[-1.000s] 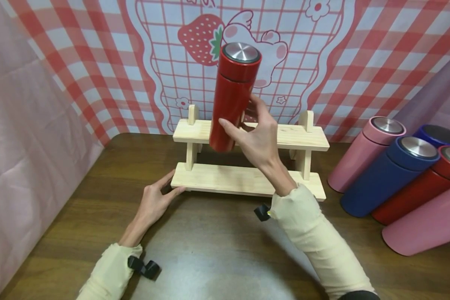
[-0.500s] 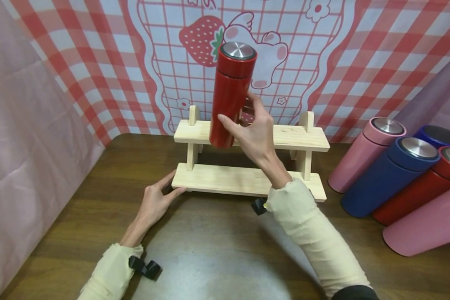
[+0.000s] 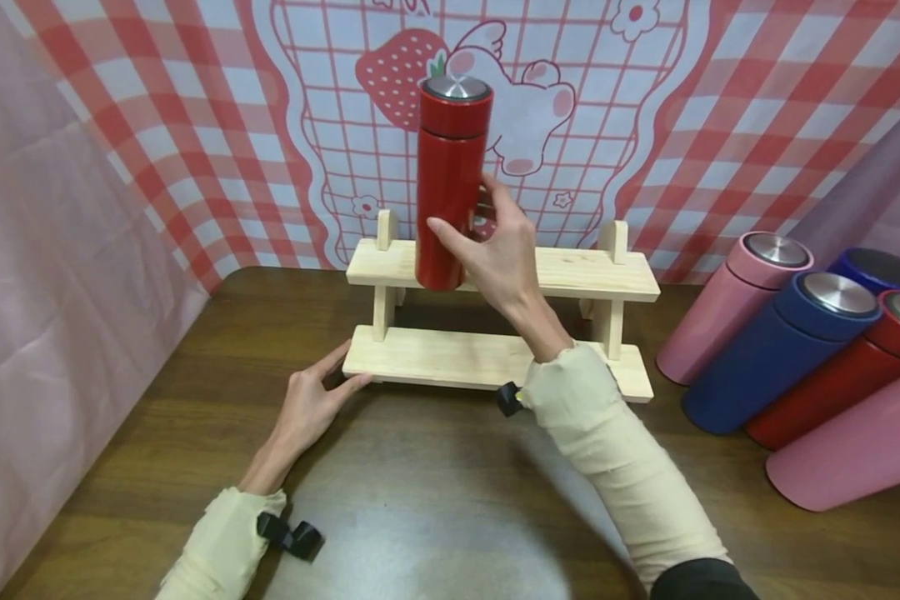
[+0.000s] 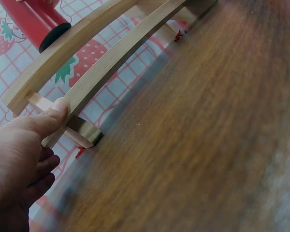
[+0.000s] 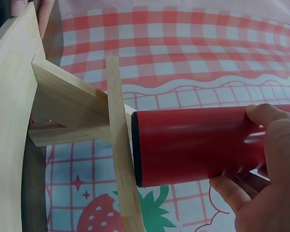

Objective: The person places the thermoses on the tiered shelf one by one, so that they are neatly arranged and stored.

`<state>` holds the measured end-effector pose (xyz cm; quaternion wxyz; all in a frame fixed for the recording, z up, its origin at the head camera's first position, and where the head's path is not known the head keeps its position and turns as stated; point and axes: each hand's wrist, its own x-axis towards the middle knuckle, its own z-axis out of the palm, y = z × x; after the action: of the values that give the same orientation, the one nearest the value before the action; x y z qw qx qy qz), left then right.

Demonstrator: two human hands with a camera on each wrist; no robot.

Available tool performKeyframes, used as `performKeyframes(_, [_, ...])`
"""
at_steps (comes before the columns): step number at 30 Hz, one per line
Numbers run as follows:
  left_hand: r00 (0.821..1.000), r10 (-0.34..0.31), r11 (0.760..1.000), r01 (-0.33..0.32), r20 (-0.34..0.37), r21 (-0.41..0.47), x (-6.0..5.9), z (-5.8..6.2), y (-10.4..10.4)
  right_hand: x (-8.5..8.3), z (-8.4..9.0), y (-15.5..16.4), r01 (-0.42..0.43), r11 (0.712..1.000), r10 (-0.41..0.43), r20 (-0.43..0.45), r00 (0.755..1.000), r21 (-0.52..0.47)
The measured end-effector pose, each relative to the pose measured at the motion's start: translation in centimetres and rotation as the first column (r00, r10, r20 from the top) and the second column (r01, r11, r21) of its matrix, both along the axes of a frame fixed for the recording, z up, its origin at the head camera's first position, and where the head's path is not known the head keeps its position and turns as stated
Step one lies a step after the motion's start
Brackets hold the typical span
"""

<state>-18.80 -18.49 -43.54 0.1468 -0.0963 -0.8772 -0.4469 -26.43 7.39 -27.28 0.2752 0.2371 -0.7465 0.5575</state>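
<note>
A red-and-white checked backdrop (image 3: 232,150), printed with strawberries and a grid panel, rose behind a brown wood-grain table (image 3: 420,492), and a pale pink cloth (image 3: 45,250) hung at the left. The person's right hand (image 3: 504,250) gripped a red bottle (image 3: 450,179), its thumb across the front and its fingers round the far side. The bottle stood nearly upright in that grip, silver-topped lid uppermost, its dark base by the upper board (image 3: 592,273) of a two-tier wooden stand (image 3: 612,325), left of the board's middle; whether base and wood touched could not be told. The left hand (image 3: 311,408) pinched the left end of the lower board (image 3: 435,357), the thumb lying on its front edge in the left wrist view. Cream sleeves (image 3: 615,450) covered both forearms, and a small black device (image 3: 288,535) sat at each wrist. Farther out, to the right of the stand, more bottles stood grouped: a pink bottle (image 3: 720,321) at the back, a blue bottle (image 3: 768,367) beside it, then a second red bottle (image 3: 817,396), with a dark blue lid (image 3: 881,268) showing behind them. Nearest the person, a larger-looking pink bottle (image 3: 855,450) was cut off by the right edge of the head view.
</note>
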Motion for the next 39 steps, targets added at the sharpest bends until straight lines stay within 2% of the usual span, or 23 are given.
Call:
performKeyframes(9, [1.0, -0.002, 1.0, 0.002, 0.002, 0.007, 0.0, 0.1, 0.2, -0.4, 0.3, -0.5, 0.012, 0.996, -0.014, 0.016, 1.0, 0.092])
performKeyframes(39, [1.0, 0.013, 1.0, -0.013, 0.012, 0.004, 0.0, 0.0, 0.1, -2.3, -0.4, -1.8, 0.044, 0.996, -0.049, 0.06, 0.997, 0.08])
